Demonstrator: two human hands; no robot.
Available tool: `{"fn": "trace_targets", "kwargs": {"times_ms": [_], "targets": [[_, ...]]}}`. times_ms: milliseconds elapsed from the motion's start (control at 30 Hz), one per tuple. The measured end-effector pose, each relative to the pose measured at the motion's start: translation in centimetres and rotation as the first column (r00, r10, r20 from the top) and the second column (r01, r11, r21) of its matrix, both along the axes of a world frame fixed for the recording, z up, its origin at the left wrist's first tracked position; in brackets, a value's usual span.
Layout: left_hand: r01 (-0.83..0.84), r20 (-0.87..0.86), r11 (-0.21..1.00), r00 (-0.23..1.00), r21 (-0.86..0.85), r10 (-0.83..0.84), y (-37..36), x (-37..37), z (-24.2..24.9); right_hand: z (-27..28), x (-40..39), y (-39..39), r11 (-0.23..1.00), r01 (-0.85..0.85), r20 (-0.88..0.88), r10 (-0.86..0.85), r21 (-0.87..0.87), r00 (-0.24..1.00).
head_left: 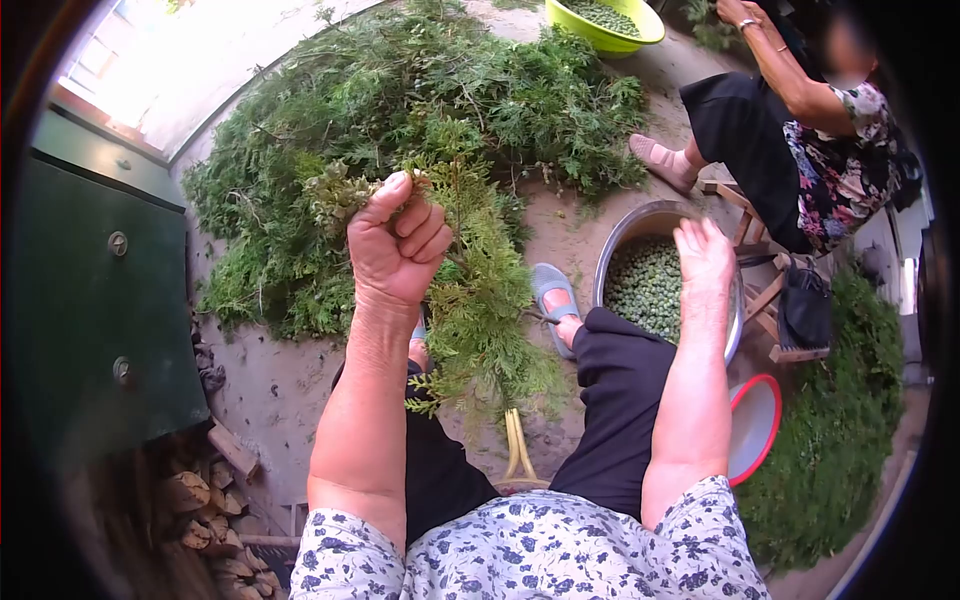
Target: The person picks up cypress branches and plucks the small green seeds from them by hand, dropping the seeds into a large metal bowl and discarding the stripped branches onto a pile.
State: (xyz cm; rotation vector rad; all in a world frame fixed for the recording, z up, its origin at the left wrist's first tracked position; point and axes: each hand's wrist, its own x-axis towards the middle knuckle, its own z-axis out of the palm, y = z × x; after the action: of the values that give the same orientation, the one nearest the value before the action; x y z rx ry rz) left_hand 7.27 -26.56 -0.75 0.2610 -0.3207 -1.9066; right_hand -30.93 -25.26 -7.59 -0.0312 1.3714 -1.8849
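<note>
My left hand (pixel 398 240) is raised in front of me, its fingers closed around a leafy evergreen branch (pixel 475 320). Flat, scaly green foliage hangs from it between my knees, and a paler clump with small cones (pixel 335 192) sticks out by my thumb. My right hand (pixel 706 252) is at the right, fingers stretched out over the rim of a large metal basin (pixel 608 232). Small round green cones (pixel 645 290) fill the part of the basin that shows; my forearm and knee cover some of it.
A big heap of cut evergreen branches (pixel 330 110) lies ahead. Beyond is a yellow-green basin (pixel 640 38) of cones. Another person (pixel 840 160) sits at the right by a wooden stool (pixel 765 300). A red-rimmed basin (pixel 772 400), stripped greenery (pixel 830 470), firewood (pixel 215 500) and a green cabinet (pixel 100 290) surround me.
</note>
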Motion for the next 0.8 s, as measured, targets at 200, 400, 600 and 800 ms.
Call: {"fn": "trace_targets", "kwargs": {"times_ms": [200,400,600,800], "targets": [[0.024,-0.037,1.000,0.999,-0.014,-0.024,-0.3,-0.6,0.0,6.2,11.6,-0.9,0.800,-0.588,-0.144,0.572,-0.115,0.807],[0.001,0.038,0.998,0.999,0.064,-0.003,0.2,-1.2,0.2,6.6,16.8,-0.3,0.593,-0.800,-0.262,0.760,-0.095,0.594],[0.111,0.118,0.994,0.987,0.011,-0.112,0.8,-1.9,0.4,7.3,17.9,-1.1,0.514,-0.840,-0.199,0.817,-0.173,0.541],[0.051,0.287,0.983,0.953,0.179,-0.102,1.0,-2.4,0.5,8.0,18.3,-0.8,0.273,-0.951,-0.350,0.885,-0.145,0.308]]}}
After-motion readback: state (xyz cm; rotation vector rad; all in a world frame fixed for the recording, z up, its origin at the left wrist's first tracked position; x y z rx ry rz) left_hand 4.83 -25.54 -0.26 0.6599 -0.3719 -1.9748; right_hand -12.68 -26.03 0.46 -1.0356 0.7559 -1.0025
